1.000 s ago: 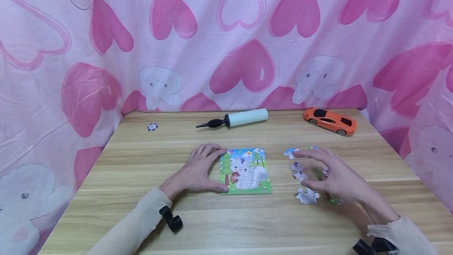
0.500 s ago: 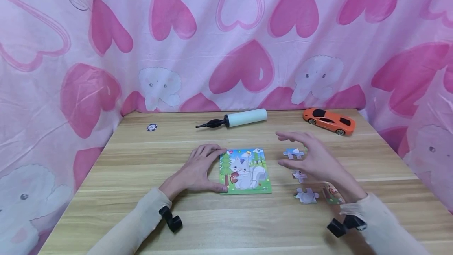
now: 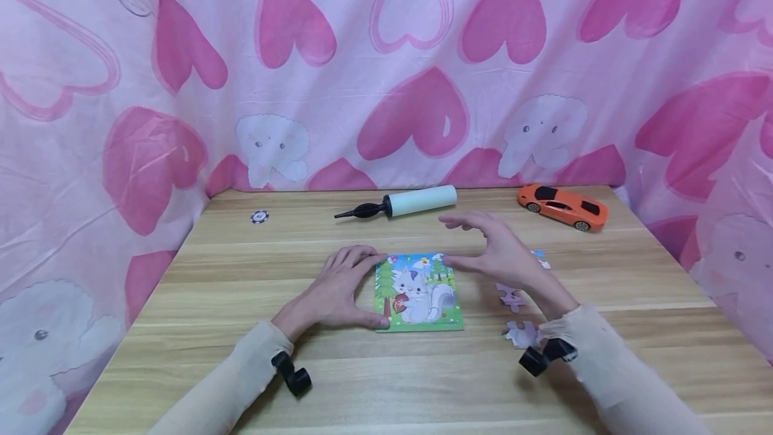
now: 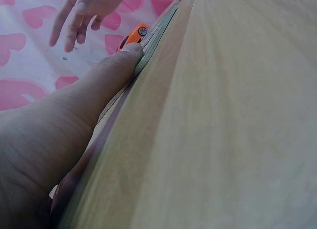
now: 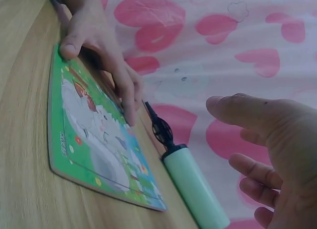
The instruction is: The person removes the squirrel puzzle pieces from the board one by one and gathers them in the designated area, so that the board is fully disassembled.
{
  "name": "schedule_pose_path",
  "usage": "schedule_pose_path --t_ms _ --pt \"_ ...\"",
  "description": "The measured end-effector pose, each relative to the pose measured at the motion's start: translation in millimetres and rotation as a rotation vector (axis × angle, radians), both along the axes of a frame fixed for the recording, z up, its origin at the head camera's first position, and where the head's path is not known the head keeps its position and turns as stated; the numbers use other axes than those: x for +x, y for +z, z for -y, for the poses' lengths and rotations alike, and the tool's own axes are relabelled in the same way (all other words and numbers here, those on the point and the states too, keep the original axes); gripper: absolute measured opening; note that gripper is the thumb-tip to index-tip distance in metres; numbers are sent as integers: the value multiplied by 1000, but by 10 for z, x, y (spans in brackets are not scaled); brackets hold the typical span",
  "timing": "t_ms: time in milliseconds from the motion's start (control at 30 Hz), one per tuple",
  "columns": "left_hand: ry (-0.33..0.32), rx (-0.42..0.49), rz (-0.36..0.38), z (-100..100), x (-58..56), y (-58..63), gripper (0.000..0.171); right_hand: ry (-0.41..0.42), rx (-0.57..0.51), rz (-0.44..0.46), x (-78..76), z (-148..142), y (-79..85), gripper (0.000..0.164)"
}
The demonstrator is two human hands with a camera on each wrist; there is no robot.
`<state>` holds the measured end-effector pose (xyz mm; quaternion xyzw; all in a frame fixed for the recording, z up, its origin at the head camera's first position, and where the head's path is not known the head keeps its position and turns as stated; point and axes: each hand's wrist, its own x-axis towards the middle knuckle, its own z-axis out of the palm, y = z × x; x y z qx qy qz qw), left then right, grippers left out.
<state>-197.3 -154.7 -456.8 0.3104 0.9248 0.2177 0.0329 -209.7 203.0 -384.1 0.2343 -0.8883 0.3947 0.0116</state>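
Squirrel board [image 3: 419, 294], top toward curtain [image 3: 338, 103]

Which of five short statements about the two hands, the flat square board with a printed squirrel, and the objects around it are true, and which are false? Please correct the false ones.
1. The left hand touches the flat square board with a printed pale squirrel. True.
2. The right hand grips the orange toy car. False: it holds nothing, and the orange toy car stands apart, near the table's back right corner.
3. Loose, lilac-grey jigsaw pieces lie to the right of the board. True.
4. The pale green cylinder with a black nozzle lies on top of the board. False: the cylinder lies behind it.
5. The small, round, dark-and-white chip lies left of the cylinder. True.
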Motion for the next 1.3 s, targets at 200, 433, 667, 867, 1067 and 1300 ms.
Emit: schedule_pose_path --t_ms 200,433,667,867,1067,1300 --pt "0 2 4 1 -4 -8 123 10 27 39 -47 88 -89 71" --pt "10 -1 8 14 -7 -11 123 37 76 76 -52 156 -208 65" --pt "4 -7 10 7 -1 5 123 63 135 134 -36 183 -327 56" --pt "4 -6 10 5 4 15 123 100 152 131 -19 181 -345 52" --pt "3 -5 10 10 2 7 123 137 179 115 -18 202 -345 44" --pt "8 -5 11 5 6 7 124 147 209 117 -20 198 -361 35"
